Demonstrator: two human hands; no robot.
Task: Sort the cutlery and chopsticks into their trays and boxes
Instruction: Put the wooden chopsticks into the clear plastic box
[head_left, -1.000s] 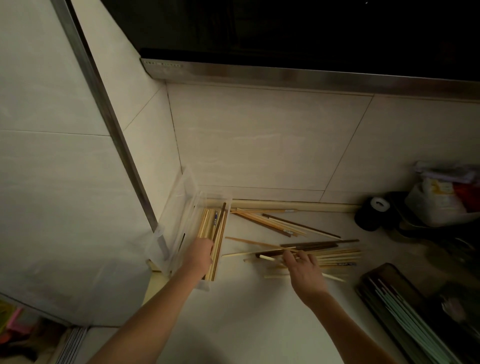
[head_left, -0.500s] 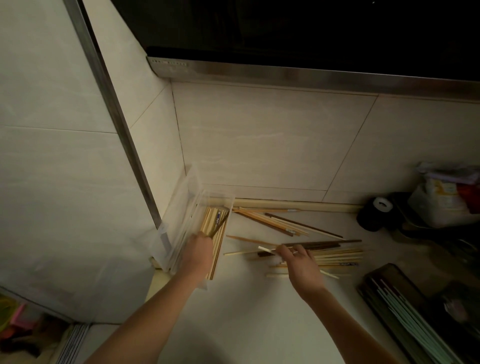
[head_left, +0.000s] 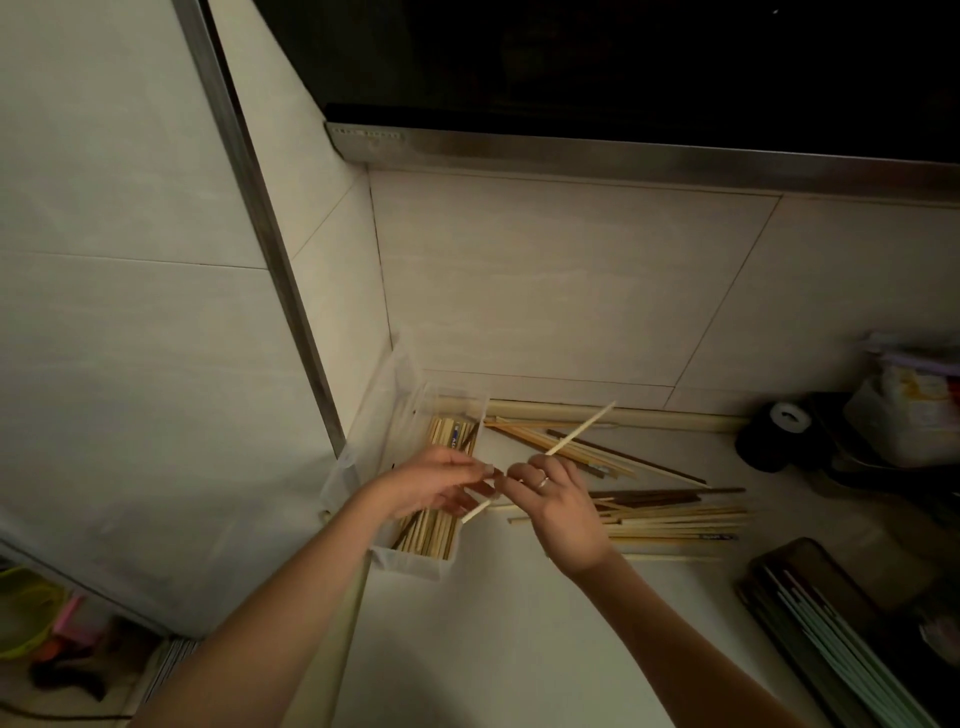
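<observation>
The right hand (head_left: 558, 512) pinches a pale chopstick (head_left: 576, 432) over the counter's back-left corner, its near end meeting the left hand's (head_left: 434, 486) curled fingers above the clear box (head_left: 358, 467). I'd turn it parallel to the sticks already inside, then lower it flat. Loose chopsticks (head_left: 675, 517) lie just right.

both hands (head_left: 498, 483) on one pale chopstick (head_left: 579, 430) above clear box (head_left: 343, 473)

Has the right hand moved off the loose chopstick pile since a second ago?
Yes. The right hand has lifted a pale chopstick and shifted left, toward the clear plastic box, meeting the left hand beside the box's near-right rim.
</observation>
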